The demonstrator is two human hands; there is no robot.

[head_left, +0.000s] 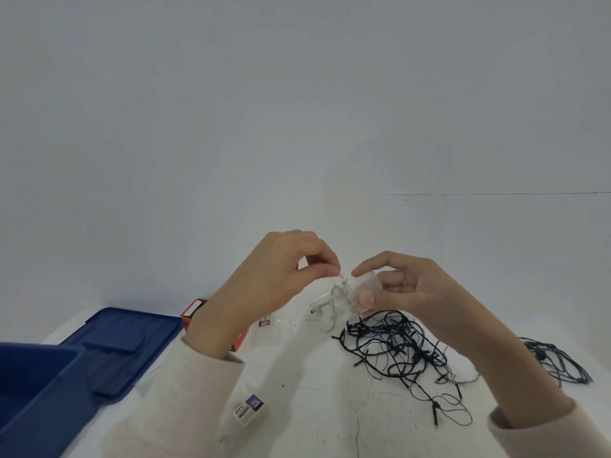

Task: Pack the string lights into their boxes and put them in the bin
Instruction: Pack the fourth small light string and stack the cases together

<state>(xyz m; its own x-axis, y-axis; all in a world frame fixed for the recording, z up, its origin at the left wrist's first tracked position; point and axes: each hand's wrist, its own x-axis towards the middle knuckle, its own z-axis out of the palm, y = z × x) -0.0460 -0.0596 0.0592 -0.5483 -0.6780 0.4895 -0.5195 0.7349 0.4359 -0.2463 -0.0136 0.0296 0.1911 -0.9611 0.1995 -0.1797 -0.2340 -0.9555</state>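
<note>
My left hand (284,269) pinches a thin clear-wired string light (342,285) between thumb and fingertips, above the table. My right hand (406,285) grips a small clear plastic box (363,285) by its open end, right beside the wire. A loop of the clear wire hangs down below both hands. A tangle of black string lights (393,345) lies on the white table under my right wrist. A second black bundle (558,361) lies at the right. The blue bin (36,391) stands at the lower left.
The bin's blue lid (122,342) lies flat beside it. A red and white box (193,312) sits behind my left wrist. A small purple-labelled box (249,408) lies near the front, and another (264,322) beside my left hand. A plain white wall is behind.
</note>
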